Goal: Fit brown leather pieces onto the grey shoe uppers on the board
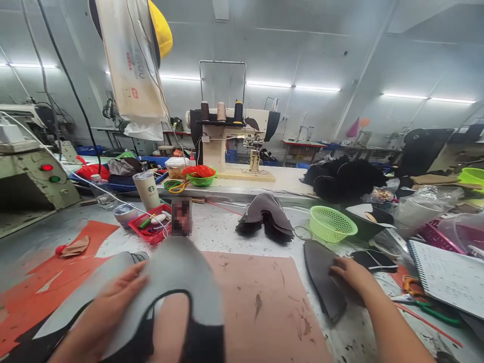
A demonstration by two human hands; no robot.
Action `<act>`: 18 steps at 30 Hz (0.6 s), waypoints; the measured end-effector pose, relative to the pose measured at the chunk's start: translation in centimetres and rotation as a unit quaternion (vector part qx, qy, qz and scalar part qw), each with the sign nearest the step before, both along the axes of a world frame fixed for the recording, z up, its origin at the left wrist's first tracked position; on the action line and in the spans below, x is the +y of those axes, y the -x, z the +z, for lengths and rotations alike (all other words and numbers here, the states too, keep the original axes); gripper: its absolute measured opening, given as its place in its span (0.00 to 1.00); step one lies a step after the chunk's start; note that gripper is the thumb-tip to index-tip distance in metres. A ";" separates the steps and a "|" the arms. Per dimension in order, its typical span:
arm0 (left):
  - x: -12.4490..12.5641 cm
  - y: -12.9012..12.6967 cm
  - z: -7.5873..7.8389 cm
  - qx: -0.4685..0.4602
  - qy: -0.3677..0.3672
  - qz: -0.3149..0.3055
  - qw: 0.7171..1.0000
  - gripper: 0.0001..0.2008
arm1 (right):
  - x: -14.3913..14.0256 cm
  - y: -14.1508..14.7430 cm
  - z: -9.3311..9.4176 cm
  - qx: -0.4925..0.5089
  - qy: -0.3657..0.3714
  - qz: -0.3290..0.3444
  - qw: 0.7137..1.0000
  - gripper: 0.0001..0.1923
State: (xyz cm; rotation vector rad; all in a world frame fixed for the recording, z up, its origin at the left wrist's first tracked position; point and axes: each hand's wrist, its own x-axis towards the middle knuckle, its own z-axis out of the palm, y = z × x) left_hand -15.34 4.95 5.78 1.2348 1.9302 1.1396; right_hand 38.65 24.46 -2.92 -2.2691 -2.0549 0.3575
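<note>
i keep my left hand (109, 307) flat, fingers pinching the grey shoe upper (177, 282) so it stays spread over the pink mat (260, 302), while my right hand (351, 275) rests open-palmed on the dark stack of pieces (321, 282) on the tabletop (227, 227). the upper is pale grey, curved, black-edged, slightly blurred.

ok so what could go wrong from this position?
1. The left hand holds the grey cut piece loosely from one side; it looks blurred, so it may flop or crease.
2. The right hand presses on the dark stack near the table's edge; top pieces could slide off.
3. Scissors lie just past the right forearm, so a sweep of the arm could snag them.
</note>
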 end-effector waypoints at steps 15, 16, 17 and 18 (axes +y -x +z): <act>-0.9 -12.2 -7.9 0.407 0.040 -0.383 0.828 0.31 | -0.4 -0.4 2.5 -0.016 0.024 0.008 1.000 0.10; -1.0 -12.2 -7.8 0.409 0.036 -0.388 0.825 0.31 | -0.4 -0.3 2.7 -0.020 0.021 0.013 0.999 0.08; -1.0 -12.2 -7.9 0.411 0.032 -0.392 0.822 0.31 | -0.4 -0.2 2.8 -0.025 0.021 0.018 0.999 0.07; -1.1 -12.1 -7.9 0.415 0.029 -0.396 0.819 0.31 | -0.5 -0.1 2.8 -0.030 0.024 0.021 0.999 0.06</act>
